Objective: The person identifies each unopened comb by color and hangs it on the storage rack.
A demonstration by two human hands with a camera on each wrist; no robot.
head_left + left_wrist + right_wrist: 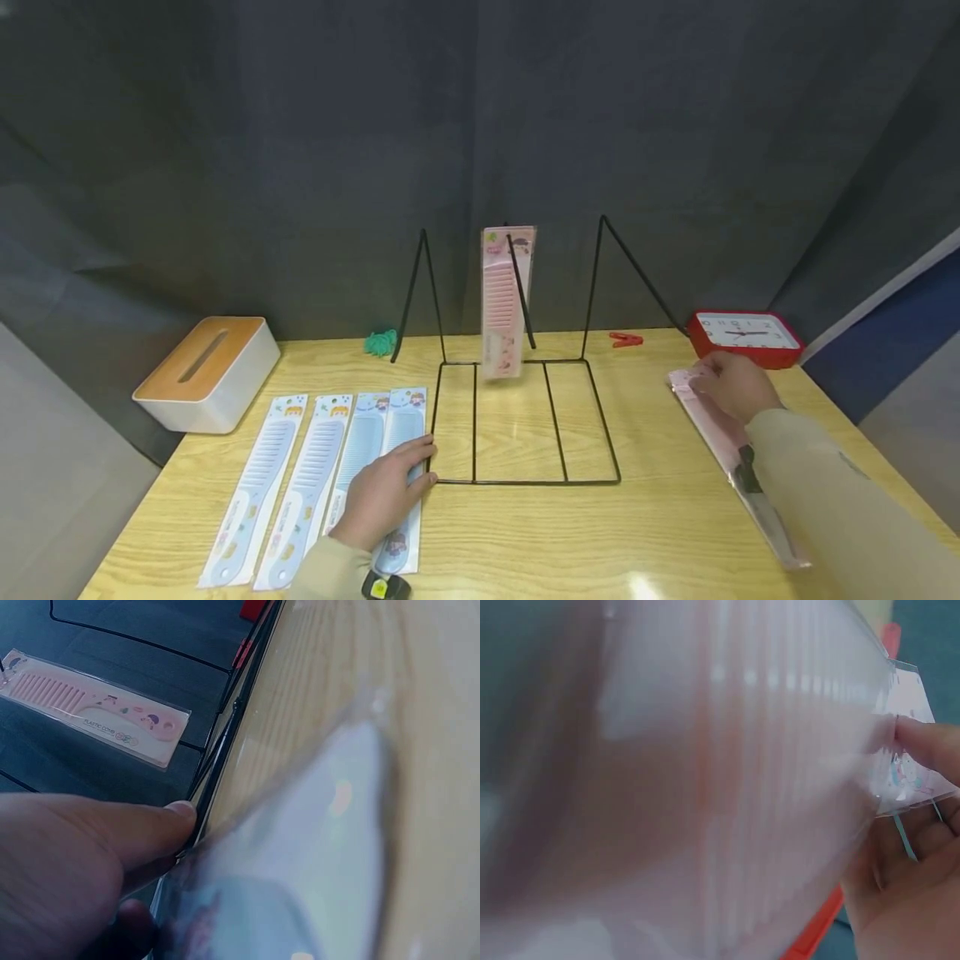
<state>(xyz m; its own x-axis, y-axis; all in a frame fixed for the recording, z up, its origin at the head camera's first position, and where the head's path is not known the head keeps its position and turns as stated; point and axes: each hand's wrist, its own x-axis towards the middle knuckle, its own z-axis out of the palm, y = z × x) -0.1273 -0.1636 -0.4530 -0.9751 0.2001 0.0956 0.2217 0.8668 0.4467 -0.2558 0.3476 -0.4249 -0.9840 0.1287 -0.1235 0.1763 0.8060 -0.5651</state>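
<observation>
A black wire rack [517, 482] stands mid-table, with a packaged pink comb [501, 308] hanging upright from its middle hook. My left hand [381, 498] lies over the rightmost packaged blue combs, its thumb and fingertips touching the rack's front left corner. In the left wrist view, the thumb [161, 825] meets the black wire beside the hanging comb. At the right, my right hand [733, 385] pinches the top of another packaged pink comb [720, 433], whose lower end slants toward the near edge. Its clear wrapper fills much of the right wrist view, blurred, with the thumb [930, 746] on the top card.
Several packaged blue combs [315, 467] lie side by side at left. Behind them stands a white tissue box [225, 392] with a wooden lid. Green string [380, 342], a red clip [626, 339] and a red clock [746, 331] line the back, before a dark curtain.
</observation>
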